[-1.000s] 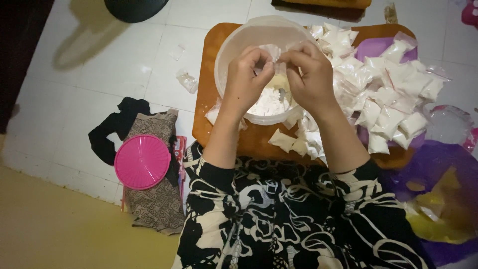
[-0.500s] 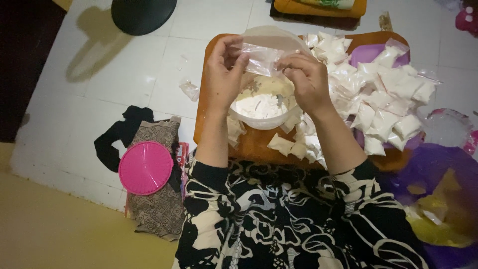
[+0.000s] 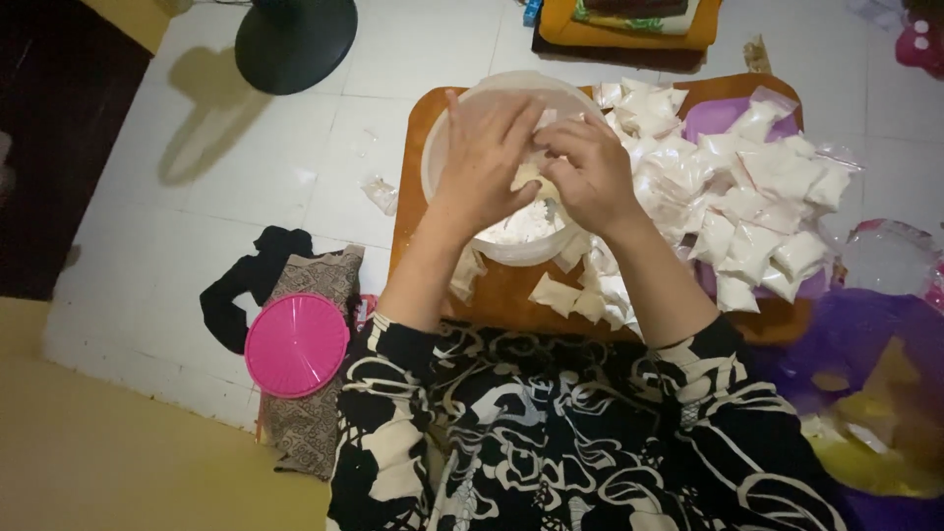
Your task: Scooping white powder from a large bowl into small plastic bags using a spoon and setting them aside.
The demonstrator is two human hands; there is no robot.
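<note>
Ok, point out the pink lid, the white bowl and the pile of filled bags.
pink lid (image 3: 297, 344), head view, middle of its round top.
white bowl (image 3: 513, 250), head view, near wall below the hands.
pile of filled bags (image 3: 752, 211), head view, a white bag near the pile's middle.

Both hands over the round translucent tub at upper centre of frame. Left hand flat, fingers spread across the rim; right hand curled beside it, fingertips meeting on a small pale bag. White powder visible in the tub under them. Tub sits on an orange tray. Heap of filled white packets to the right, a few more at the tray's near edge. Pink round lid lower left on patterned cloth.
</note>
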